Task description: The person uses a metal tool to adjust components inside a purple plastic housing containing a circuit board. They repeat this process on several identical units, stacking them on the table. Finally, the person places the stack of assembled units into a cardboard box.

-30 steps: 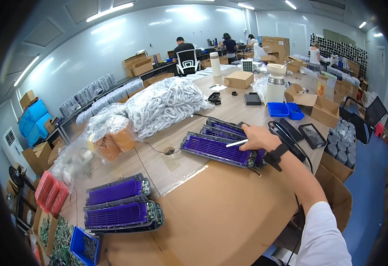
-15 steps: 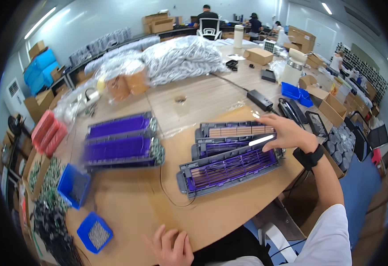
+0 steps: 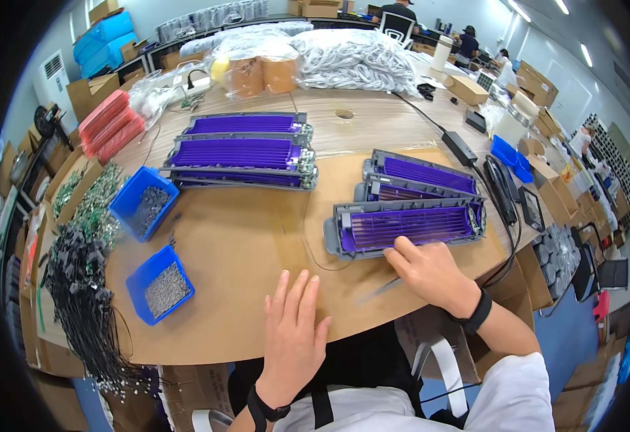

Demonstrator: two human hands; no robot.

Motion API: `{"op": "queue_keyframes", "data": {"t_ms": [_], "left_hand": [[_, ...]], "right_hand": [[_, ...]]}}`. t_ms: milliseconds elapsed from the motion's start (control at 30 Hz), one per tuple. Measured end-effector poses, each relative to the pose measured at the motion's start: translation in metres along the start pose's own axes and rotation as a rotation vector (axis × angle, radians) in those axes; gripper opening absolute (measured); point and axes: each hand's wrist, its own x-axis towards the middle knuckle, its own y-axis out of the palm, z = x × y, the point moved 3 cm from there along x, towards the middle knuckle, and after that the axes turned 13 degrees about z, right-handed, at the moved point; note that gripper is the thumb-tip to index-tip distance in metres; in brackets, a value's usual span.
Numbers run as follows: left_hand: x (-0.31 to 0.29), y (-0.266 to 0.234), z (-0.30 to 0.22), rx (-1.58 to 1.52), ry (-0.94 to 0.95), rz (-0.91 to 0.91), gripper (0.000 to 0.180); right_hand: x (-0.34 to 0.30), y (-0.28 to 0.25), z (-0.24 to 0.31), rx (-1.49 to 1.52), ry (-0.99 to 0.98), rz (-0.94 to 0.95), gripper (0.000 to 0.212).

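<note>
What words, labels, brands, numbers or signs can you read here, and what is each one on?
None: no text can be read here.
Front purple-and-gray panel by the right hand: no readable text.
Black power adapter: any marking is too small to read.
Brown cardboard box near the white bottle: any print is too small or blurred.

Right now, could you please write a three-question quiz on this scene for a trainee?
1. True or false: the left hand is gripping a red plastic-wrapped bundle.
2. Which hand is nearer the frontmost grey-framed purple slatted panel?
3. Fill in: the open blue plastic bin nearest the left hand holds small ____ pieces.

Key: 1. False; its fingers are extended, holding nothing visible. 2. The right hand. 3. Grey.
</note>
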Motion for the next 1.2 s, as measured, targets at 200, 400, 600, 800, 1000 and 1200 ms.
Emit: {"op": "queue_keyframes", "data": {"t_ms": [200, 400, 600, 800, 1000, 1200], "left_hand": [[-0.009, 0.005, -0.003, 0.018, 0.036, -0.026, 0.059], [-0.003, 0.012, 0.004, -0.128, 0.064, -0.133, 0.055], [-0.004, 0.016, 0.012, -0.151, 0.036, -0.130, 0.055], [-0.007, 0.018, 0.018, -0.192, 0.022, -0.179, 0.056], [-0.010, 0.003, -0.005, -0.200, 0.168, -0.179, 0.050], [-0.055, -0.013, -0.015, -0.355, 0.180, 0.067, 0.022]], "right_hand": [[-0.018, -0.022, 0.027, 0.045, -0.031, 0.012, 0.013], [-0.010, -0.017, 0.016, 0.112, 0.063, 0.022, 0.034], [-0.014, -0.036, -0.022, -0.009, 0.253, -0.257, 0.033], [-0.055, -0.079, 0.001, -0.019, 0.175, -0.455, 0.036], [-0.071, -0.086, 0.053, 0.097, 0.101, -0.224, 0.029], [-0.049, -0.043, 0.070, 0.185, 0.051, -0.085, 0.022]]}}
